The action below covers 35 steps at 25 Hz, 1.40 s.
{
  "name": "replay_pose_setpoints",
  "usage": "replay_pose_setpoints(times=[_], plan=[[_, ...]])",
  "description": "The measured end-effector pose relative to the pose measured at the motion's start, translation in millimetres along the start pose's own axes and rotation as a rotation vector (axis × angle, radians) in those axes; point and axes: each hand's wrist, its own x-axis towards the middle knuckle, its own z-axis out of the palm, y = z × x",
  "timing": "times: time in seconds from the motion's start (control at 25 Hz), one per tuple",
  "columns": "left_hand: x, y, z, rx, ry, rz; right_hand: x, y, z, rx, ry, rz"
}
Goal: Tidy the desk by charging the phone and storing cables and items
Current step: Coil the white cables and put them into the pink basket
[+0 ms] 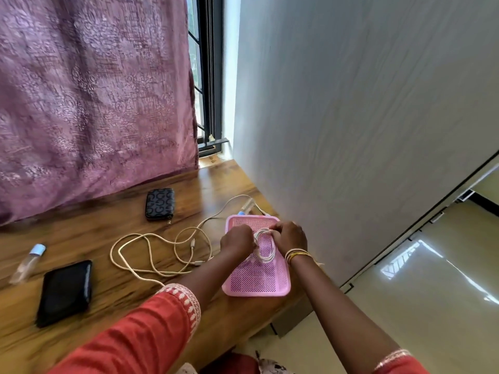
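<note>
Your left hand (pixel 237 240) and right hand (pixel 289 236) both grip a coiled white cable (pixel 263 247) over the pink tray (pixel 256 288), keeping its loops together for storing, while the phone (pixel 64 291) lies far left of the tray on the bench (pixel 113 298).

Bottle (pixel 27 264) blurred; hands (pixel 263 237) hide cable coil top.

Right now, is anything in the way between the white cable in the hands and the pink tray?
Nothing visible is. Both hands, left and right, hold the coiled white cable right over the pink tray, whose bottom looks bare. The long beige cable lies on the desk beside the tray.
</note>
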Motion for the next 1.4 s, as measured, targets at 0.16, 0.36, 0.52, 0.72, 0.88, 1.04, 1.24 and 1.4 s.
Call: replay_pose_setpoints(times=[0.16,0.36,0.52,0.72,0.88,1.04,1.24,1.4], plan=[[8.4,1.3,7.1,0.033,0.005,-0.003,6.0,5.7,10.5,-0.219,0.064,-0.143],[8.7,-4.4,9.1,-0.135,0.083,0.062,7.5,15.1,17.9,-0.208,0.212,-0.140],[-3.5,-28.1,-6.5,-0.271,0.331,0.253,6.2,4.6,15.9,-0.094,0.267,-0.149],[-23.9,-95.2,-23.1,-0.248,0.484,0.114,-0.5,-46.2,26.2,0.033,0.263,-0.276],[-37.1,-138.8,-35.7,-0.244,0.447,0.038,-17.7,-98.4,51.5,0.097,0.163,-0.489],[-48.6,-164.5,-43.9,-0.253,0.428,-0.003,-30.8,-128.8,83.5,-0.153,-0.265,-0.712],[-56.5,-188.0,-50.6,-0.272,0.406,-0.032,-30.8,-137.4,108.5,-0.470,-0.433,-0.710],[-63.3,-202.5,-59.0,-0.283,0.452,-0.092,-26.8,-138.4,112.4,-0.596,-0.360,-0.809]])
